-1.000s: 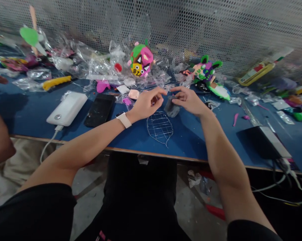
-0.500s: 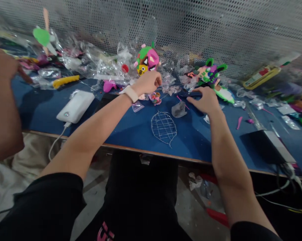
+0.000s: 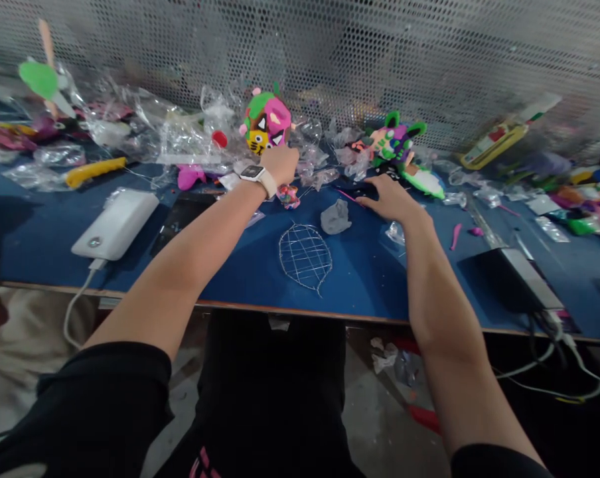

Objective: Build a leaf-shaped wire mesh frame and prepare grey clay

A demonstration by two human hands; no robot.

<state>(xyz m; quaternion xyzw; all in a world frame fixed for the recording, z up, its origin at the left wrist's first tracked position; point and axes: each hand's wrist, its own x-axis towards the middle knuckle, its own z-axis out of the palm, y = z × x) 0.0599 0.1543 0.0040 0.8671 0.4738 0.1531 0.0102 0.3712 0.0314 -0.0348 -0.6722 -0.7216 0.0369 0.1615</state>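
Observation:
My left hand, with a pale-strapped smartwatch on the wrist, is in front of a round painted mask in green, pink and yellow. Its fingers look curled under; whatever they hold is hidden. Just below it is a small colourful wrapped bundle. My right hand is spread open over a dark item at the back, its thumb near a thin pink strip. Between my arms lie a leaf-shaped wire frame and a greyish translucent lump.
A white power bank with a cable lies left, near a yellow stick. Plastic wrappers line the mesh panel. A second mask stands right, beyond a black box with cables. Another person's hand shows at the left edge.
The view has shifted a little right. My left hand has turned so its fingers are hidden and the watch face shows. The other person's arm at left has mostly withdrawn. My right hand stays spread.

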